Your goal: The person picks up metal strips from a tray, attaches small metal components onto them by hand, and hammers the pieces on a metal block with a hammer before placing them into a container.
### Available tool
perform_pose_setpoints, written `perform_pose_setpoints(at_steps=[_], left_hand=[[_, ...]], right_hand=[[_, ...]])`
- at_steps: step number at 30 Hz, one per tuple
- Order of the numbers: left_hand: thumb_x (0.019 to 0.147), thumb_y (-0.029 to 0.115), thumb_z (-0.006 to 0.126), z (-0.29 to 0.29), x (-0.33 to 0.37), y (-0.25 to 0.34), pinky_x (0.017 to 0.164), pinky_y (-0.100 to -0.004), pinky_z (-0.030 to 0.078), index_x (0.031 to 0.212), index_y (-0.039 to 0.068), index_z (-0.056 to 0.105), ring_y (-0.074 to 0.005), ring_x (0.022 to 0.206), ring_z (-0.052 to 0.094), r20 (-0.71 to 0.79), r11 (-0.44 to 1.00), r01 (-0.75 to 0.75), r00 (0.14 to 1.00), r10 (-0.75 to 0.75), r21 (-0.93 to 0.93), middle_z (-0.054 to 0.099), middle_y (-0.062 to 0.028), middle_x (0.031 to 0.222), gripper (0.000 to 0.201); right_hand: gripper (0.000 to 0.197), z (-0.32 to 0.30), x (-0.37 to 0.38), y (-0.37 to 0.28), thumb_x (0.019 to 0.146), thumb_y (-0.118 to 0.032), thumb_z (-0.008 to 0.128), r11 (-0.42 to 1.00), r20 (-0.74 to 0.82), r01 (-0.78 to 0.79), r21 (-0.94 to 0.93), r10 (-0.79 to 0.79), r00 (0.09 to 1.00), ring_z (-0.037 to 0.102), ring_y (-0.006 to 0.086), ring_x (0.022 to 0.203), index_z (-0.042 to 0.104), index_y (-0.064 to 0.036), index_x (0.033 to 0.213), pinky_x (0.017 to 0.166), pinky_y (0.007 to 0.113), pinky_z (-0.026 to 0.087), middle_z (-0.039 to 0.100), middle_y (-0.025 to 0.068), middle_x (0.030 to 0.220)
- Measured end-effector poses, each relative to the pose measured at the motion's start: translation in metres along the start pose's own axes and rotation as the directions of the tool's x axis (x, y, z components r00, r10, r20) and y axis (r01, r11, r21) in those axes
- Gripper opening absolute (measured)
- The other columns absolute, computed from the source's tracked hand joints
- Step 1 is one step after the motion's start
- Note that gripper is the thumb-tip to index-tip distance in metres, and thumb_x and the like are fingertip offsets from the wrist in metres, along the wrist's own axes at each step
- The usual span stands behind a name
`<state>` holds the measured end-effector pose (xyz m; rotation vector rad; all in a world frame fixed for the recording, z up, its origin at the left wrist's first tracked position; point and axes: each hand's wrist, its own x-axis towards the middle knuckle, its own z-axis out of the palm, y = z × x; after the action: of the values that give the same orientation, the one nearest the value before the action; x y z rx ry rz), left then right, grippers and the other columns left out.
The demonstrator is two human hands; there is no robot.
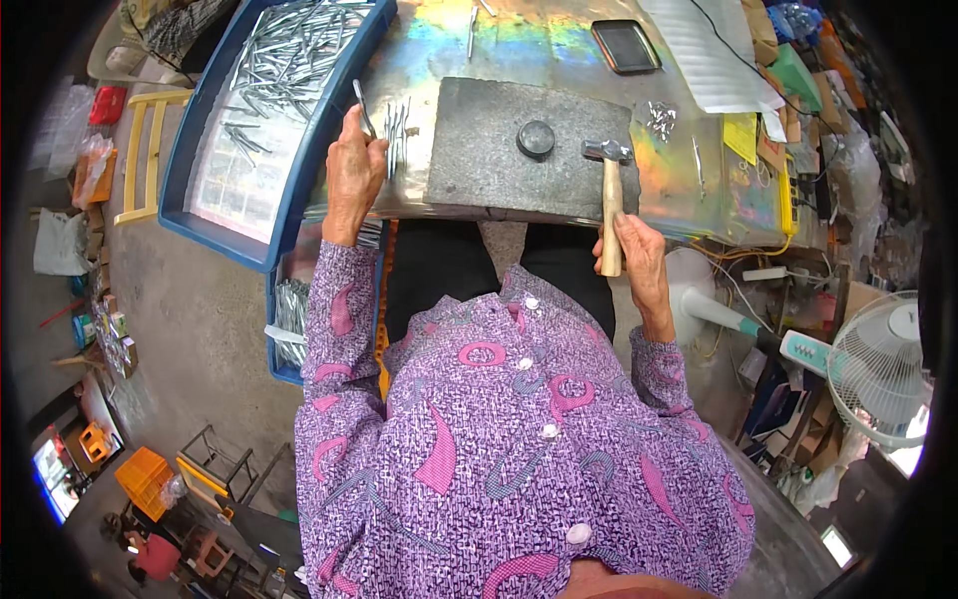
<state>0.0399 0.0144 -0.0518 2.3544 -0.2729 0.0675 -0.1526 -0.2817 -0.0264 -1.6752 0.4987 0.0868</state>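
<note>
Purple shirt, held hammer, tray, fan

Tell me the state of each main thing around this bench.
Left hand, closed on a slim metal piece
Right hand, gripping the hammer
Hammer, held, head over the slab
Slab, lying flat
Black disc, resting on the slab
Blue tray, partly filled
White fan, motion unclear

One head-worn fisheye view (straight lines bow toward its dark rim) looks steeply down, close over the purple patterned button-up shirt and across the desk.
</note>
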Motion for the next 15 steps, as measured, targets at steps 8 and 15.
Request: perform_pose_setpoints(at_steps=[8,15], left_hand=[[0.073,0.008,0.050,0.008,0.001,-0.025,0.067,-0.0536,0.047,0.110,0.005,0.047,-0.0447,0.077,0.060,0.132,0.928,0.025,0.988,-0.079,0.371,0.061,-0.0274,0.078,0.037],[0.080,0.019,0.055,0.002,-0.002,-0.012,0.069,-0.0507,0.046,0.116,0.018,0.051,-0.0418,0.080,0.059,0.200,0.924,0.042,0.972,-0.127,0.381,0.062,-0.0242,0.081,0.036]], right_hand=[[0.032,0.004,-0.002,0.008,0.095,-0.026,0.043,0.765,-0.034,0.215,-0.607,-0.295,0.955,0.051,0.0218,0.052,0.052,0.0017,0.080,0.048,0.034,0.038,0.052,0.0145,0.062],[0.030,0.012,-0.008,0.000,0.095,-0.026,0.041,0.776,-0.084,0.186,-0.603,-0.293,0.952,0.051,0.0444,0.062,0.051,-0.0010,0.081,0.050,0.046,0.036,0.050,0.0237,0.063]])
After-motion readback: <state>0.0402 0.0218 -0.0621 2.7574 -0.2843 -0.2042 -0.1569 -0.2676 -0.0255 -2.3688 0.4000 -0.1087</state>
